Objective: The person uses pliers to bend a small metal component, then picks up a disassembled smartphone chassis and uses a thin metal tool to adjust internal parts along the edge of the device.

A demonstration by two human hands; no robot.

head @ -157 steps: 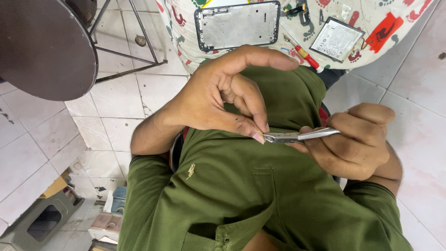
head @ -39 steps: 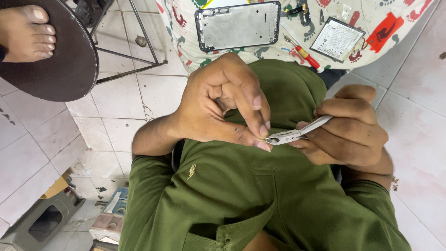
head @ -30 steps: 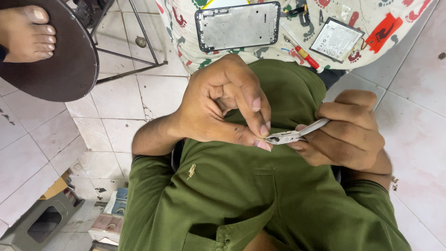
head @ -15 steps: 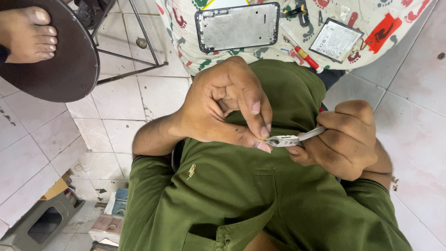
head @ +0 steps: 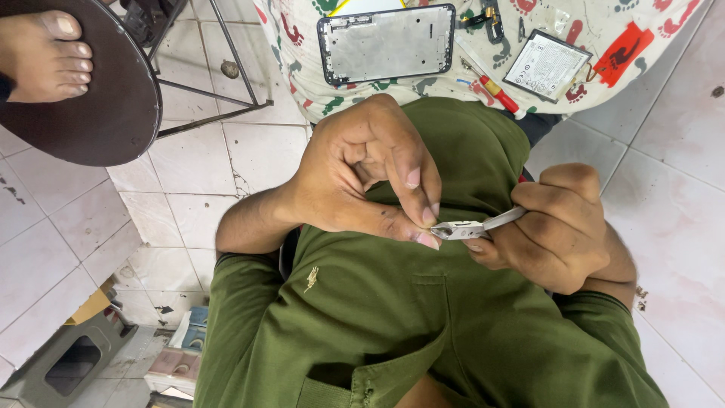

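A pair of small metal tweezers [head: 477, 226] sits just right of the middle of the frame, lying nearly level with its tip pointing left, over the front of a green shirt [head: 423, 325]. The right hand [head: 559, 234], at centre right, has its grip pressed together around the rear of the tweezers, the fingers curled over the shaft and the thumb beneath. The left hand [head: 370, 181], at the centre, meets the tip of the tool: its thumb and forefinger are pinched together right at the point, touching it, and whatever tiny piece may lie between them is too small to make out. The other left fingers arch above the pinch. Both forearms come up from the lower part of the frame out of green sleeves. Above the hands, along the top edge, a patterned cloth [head: 302, 45] with red and green prints carries a phone frame [head: 387, 44], grey and rectangular, lying flat. To its right lie a red-handled screwdriver [head: 495, 89] and a flat phone battery [head: 547, 66], well apart from the hands. In the upper left a bare foot [head: 41, 60] of another person rests on a round dark stool [head: 98, 113] with a metal frame. The floor [head: 181, 181] is pale tile.
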